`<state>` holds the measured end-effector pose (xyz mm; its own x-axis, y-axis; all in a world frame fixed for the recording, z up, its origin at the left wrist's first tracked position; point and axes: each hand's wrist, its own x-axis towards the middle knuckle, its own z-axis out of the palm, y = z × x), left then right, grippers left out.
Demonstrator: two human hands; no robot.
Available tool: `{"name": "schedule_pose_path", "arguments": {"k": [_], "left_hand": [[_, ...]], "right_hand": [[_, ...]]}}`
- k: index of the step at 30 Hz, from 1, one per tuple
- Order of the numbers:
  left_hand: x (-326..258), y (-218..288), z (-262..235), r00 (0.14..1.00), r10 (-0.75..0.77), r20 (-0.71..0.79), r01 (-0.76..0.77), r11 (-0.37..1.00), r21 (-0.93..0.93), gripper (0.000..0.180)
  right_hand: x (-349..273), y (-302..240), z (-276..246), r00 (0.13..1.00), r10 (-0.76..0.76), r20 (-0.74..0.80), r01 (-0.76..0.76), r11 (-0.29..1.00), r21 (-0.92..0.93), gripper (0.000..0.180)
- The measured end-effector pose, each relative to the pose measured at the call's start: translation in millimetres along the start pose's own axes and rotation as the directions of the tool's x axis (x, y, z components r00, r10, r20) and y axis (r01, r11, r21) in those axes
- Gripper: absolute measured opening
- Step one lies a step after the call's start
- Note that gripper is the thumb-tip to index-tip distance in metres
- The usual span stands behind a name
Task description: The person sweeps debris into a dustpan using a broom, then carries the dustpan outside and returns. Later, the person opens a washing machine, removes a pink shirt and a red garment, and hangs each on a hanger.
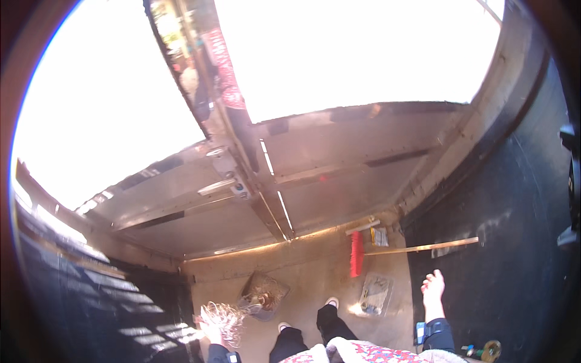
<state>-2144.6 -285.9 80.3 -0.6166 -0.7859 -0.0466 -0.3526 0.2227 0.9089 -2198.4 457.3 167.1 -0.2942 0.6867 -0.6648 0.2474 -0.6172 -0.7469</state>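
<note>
My left hand, low on the left, is closed around a loose tangle of thin, pale brownish strands; I cannot make out their material. Just beyond it, a greyish sack or scoop-like holder lies on the floor with more brownish strands in it. My right hand is raised beside the dark wall at the right, holding nothing, its fingers apart and a little bent. A broom with a red head and a wooden handle lies farther ahead of that hand, its handle end against the dark wall.
Ahead stands a double door with a metal latch and bright openings above. A clear, flat plastic piece lies on the floor near my feet. A small packet sits by the broom. Dark walls rise on both sides.
</note>
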Motion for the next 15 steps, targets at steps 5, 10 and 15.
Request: {"name": "schedule_pose_path", "arguments": {"k": [5,10,15], "left_hand": [[5.9,45.7,-50.0,0.994,0.055,-0.091,-0.051,0.998,0.039,0.031],[14.5,84.2,-83.9,0.987,0.08,-0.143,-0.072,0.996,0.057,0.03],[37.5,99.7,-107.4,0.986,0.103,-0.132,-0.093,0.993,0.08,0.029]], "right_hand": [[-73.6,40.9,130.2,0.684,-0.086,0.724,0.468,0.813,-0.345,0.034],[-224.6,76.8,303.6,-0.212,-0.405,0.889,0.965,0.059,0.257,0.02],[-355.3,110.9,450.0,-0.587,-0.456,0.669,0.808,-0.285,0.515,0.03]]}}
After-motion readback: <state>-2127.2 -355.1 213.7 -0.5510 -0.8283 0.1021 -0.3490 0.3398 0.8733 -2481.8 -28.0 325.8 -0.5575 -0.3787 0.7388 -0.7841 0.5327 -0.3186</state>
